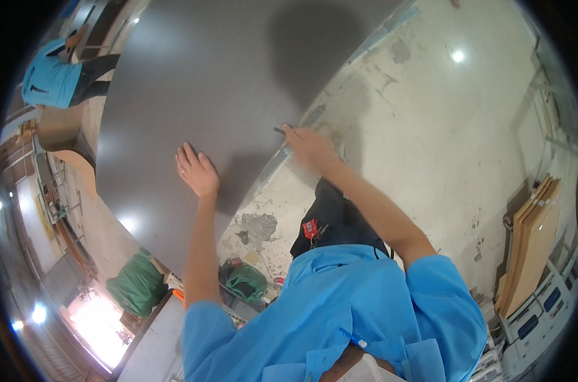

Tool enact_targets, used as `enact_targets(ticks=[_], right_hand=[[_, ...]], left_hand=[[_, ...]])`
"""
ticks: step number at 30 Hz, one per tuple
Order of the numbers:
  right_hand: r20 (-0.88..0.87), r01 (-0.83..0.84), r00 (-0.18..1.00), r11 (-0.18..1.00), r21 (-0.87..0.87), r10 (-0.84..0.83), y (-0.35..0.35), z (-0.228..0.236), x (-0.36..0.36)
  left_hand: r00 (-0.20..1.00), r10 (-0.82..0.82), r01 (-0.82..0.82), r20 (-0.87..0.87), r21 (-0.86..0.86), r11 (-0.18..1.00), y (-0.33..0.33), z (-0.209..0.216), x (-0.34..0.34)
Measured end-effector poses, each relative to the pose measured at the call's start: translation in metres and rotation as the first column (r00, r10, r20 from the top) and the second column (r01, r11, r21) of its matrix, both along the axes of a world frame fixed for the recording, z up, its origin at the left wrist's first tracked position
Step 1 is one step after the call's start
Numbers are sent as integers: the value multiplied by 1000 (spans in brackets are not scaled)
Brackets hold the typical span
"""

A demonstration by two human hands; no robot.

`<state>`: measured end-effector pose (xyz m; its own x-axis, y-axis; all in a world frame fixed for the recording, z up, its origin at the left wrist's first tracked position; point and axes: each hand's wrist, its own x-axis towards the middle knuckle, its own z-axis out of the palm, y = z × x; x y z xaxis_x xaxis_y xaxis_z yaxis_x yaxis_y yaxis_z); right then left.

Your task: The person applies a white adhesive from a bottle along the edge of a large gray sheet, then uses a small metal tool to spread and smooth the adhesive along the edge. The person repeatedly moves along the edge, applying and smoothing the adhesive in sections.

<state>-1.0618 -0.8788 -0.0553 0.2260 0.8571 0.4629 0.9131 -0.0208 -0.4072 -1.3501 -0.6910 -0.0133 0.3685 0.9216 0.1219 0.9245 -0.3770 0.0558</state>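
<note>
A large dark grey-brown panel (168, 95) stretches out before me, its near edge running diagonally past my body. My left hand (198, 170) lies flat on its surface, fingers spread and holding nothing. At the panel's near edge, my right hand (309, 148) is closed round a small dark flat tool (279, 130), whose tip pokes out over the panel. The rest of that tool is hidden in my fingers, so its kind does not show.
Another person in a blue shirt (50, 79) stands beyond the panel's left side, near a curved brown sheet (79, 143). Brown boards (531, 245) lean at the right. A green cover (136, 283) and a green bag (246, 282) sit at lower left. The pale floor (429, 140) has worn patches.
</note>
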Motion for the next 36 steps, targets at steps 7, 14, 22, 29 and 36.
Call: enact_targets(ticks=[7, 14, 22, 29, 36], right_hand=[[-221, 391, 910, 903, 177, -351, 40, 7, 125], [-179, 393, 908, 918, 56, -378, 23, 8, 0], [-316, 328, 896, 945, -2, -312, -5, 11, -187], [-167, 248, 956, 969, 12, -243, -33, 1, -369], [-270, -152, 952, 988, -3, 146, -64, 5, -531]], left_hand=[[1000, 6, -6, 15, 6, 1000, 0, -3, -5], [998, -6, 4, 57, 29, 1000, 1, -9, -2], [944, -158, 164, 290, 4, 986, 8, -14, -12], [677, -239, 479, 696, -170, 861, 22, 9, -197], [933, -276, 299, 229, -69, 952, 32, 27, -477]])
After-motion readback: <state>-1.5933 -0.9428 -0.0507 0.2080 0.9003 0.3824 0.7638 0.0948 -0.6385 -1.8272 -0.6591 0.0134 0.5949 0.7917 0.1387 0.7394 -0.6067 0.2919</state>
